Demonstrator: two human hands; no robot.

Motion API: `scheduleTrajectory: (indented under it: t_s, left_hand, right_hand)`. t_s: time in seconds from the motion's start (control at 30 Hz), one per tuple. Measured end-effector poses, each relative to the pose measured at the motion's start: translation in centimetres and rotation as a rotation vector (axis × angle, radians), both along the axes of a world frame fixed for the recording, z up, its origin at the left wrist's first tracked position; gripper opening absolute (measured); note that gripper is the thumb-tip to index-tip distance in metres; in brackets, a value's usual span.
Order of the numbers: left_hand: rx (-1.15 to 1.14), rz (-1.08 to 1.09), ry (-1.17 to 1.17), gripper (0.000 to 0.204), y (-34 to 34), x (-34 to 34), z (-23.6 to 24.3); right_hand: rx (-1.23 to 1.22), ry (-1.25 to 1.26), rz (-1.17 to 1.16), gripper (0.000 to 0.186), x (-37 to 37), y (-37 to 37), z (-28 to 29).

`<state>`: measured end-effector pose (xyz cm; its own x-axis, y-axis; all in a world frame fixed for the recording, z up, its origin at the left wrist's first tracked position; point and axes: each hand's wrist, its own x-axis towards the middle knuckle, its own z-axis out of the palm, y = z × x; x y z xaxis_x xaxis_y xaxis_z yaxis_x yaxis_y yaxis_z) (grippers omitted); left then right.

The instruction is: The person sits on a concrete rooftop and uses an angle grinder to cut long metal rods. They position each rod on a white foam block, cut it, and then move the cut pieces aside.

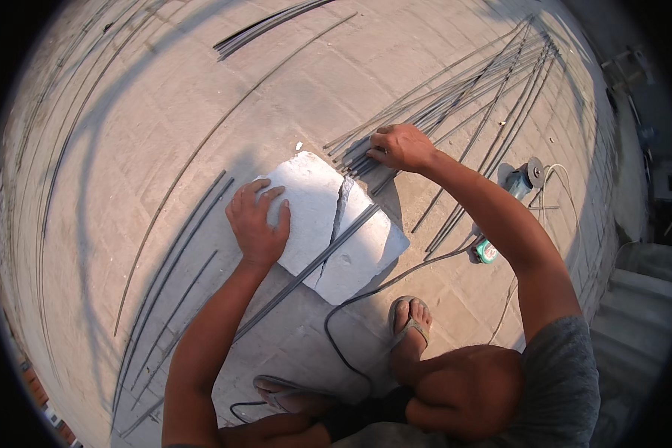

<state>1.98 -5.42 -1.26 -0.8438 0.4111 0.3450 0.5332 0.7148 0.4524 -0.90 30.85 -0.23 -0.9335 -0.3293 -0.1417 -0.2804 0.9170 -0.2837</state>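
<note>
A cracked white slab [304,196] lies on the ground in front of me. My left hand [257,224] rests on its left edge with the fingers spread. Across the slab runs a pair of thin steel rods [306,273], slanting down towards my left forearm. Just beyond the slab's far right corner, my right hand [402,148] is closed at the near ends of a spread of steel rods [455,93]. Its fingertips are curled round at least one rod, though the hand partly hides the grip.
An angle grinder [515,181] lies to the right, partly behind my right forearm. Its dark cable [384,287] loops past my sandalled foot [411,321]. More rods [173,250] lie to the left, and a bundle [265,28] lies at the far side. Steps [638,313] stand at right.
</note>
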Motion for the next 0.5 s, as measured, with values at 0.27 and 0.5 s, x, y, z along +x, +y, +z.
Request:
scheduleTrajectory:
  t_s: [0.27, 0.5]
  left_hand:
    - [0.029, -0.001, -0.004, 0.024, 0.3, -0.1, -0.1]
    - [0.031, -0.02, 0.007, 0.024, 0.0, -0.1, -0.1]
  right_hand:
    - [-0.036, 0.026, -0.135, 0.026, -0.6, -0.6, -2.3]
    - [-0.013, -0.037, 0.018, 0.025, 0.5, 0.4, -1.5]
